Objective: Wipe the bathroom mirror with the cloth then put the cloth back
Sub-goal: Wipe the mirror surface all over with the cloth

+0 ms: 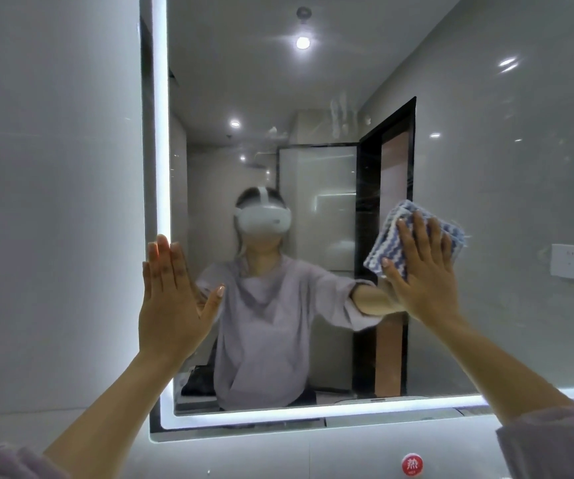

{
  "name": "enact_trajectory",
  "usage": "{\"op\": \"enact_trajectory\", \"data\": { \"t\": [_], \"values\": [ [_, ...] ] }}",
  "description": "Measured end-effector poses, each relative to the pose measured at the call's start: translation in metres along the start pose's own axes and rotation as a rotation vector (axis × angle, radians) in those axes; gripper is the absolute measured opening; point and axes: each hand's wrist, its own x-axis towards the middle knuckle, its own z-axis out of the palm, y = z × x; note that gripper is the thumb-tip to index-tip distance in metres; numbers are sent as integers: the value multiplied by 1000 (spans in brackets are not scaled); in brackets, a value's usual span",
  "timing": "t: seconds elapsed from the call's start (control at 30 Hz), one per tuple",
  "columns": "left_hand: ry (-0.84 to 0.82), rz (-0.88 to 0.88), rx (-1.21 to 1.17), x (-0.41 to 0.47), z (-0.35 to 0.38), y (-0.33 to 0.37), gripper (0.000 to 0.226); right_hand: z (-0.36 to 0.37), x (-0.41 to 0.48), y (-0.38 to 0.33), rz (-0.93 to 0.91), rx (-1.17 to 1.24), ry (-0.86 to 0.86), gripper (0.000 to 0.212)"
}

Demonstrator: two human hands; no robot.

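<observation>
We are mid-wipe on the mirror (485, 167); our left hand (171, 299) lies flat on the mirror's left edge, fingers straight, holding nothing; our right hand (420, 271), fingers spread, presses the striped cloth (389, 242) against the mirror's middle; next, we judge, sweep toward the smears (339, 114) higher up.

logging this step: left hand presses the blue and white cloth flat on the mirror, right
No, the right hand presses the blue and white cloth flat on the mirror; the left hand lies bare by the lit edge. The head view shows it.
</observation>
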Motion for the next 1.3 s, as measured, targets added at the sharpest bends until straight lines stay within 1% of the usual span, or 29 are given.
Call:
{"op": "enact_trajectory", "data": {
  "t": [0.2, 0.27, 0.57, 0.73, 0.93, 1.03, 1.17, 1.3],
  "values": [
    [-19, -8, -21, 1, -1, 1, 98, -1, 17, -23, 127, 78, 91, 73],
    [-16, -10, -25, 1, -1, 2, 98, -5, 35, -40, 134, 84, 105, 74],
    [-7, -5, -19, 1, 2, 1, 97, -29, 108, -136, -118, 9, 123, 76],
    [-14, -10, -31, 1, 1, 1, 97, -33, 123, -199, -259, -21, 123, 72],
    [-21, -12, -28, 2, -3, 2, 97, -29, 131, -267, -461, -38, 68, 73],
    [-12, -15, -37, 2, -4, 4, 97, -30, 135, -271, -530, -71, 100, 71],
    [-19, -15, -35, 1, -5, 3, 98, -35, 142, -252, -579, -80, 119, 68],
    [-36, -2, -29, 0, -4, 2, 98, -42, 152, -208, -458, -48, 146, 68]
  ]
}}
